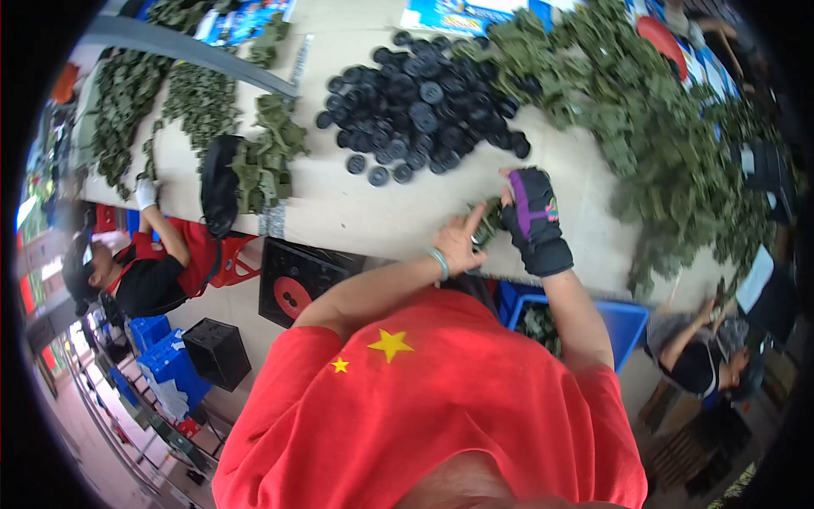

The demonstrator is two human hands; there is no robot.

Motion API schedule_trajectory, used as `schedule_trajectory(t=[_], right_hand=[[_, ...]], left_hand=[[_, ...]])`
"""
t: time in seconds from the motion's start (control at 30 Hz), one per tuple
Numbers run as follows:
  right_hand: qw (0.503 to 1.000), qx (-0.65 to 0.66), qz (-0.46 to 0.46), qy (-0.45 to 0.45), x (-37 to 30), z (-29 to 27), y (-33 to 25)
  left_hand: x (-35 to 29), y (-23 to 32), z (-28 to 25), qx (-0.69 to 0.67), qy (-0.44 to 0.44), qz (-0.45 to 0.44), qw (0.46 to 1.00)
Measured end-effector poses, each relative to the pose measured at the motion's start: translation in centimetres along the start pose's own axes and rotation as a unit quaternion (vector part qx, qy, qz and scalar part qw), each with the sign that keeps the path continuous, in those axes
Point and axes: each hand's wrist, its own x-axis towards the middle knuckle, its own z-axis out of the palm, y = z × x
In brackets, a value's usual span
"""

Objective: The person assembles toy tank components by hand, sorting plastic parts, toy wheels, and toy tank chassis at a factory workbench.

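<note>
At the near edge of the table, my left hand (459,244), bare with a pale bracelet at the wrist, has its thumb and fingers around a small green plastic part (487,224). My right hand (532,212), in a black and purple fingerless glove, is curled against the other side of that part. What its fingers grip is mostly hidden by the glove. Beyond my hands lies a heap of black toy wheels (424,116), several of them loose along its near side. To the right spreads a large pile of green plastic parts (627,127).
A blue crate (626,327) with green parts stands below the table edge by my right arm. A grey metal bar (195,53) crosses the far left, near a black bag (220,182) and more green parts (199,106). Co-workers sit at left (161,263) and right (695,360).
</note>
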Motion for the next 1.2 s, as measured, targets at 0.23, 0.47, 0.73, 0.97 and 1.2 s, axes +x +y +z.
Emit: schedule_trajectory(t=[0.23,0.47,0.73,0.97,1.2], right_hand=[[0.975,-0.072,-0.105,-0.183,2.2,2.7,-1.9],[0.96,-0.169,-0.009,-0.225,3.6,3.6,-2.7],[0.973,-0.117,0.06,-0.192,2.8,4.2,-1.1],[0.985,0.015,0.172,0.013,1.6,5.7,0.6],[0.766,0.498,0.405,0.005,-1.9,3.6,3.0]], left_hand=[[0.7,-0.9,1.8,0.011,0.003,0.015,1.0],[0.6,-1.1,0.7,-0.028,0.001,0.021,0.999],[0.8,-0.3,0.9,-0.048,-0.04,0.006,0.998],[0.9,-0.3,0.8,-0.049,0.002,0.005,0.999],[2.0,-1.9,-5.1,-0.403,-0.191,-0.077,0.892]])
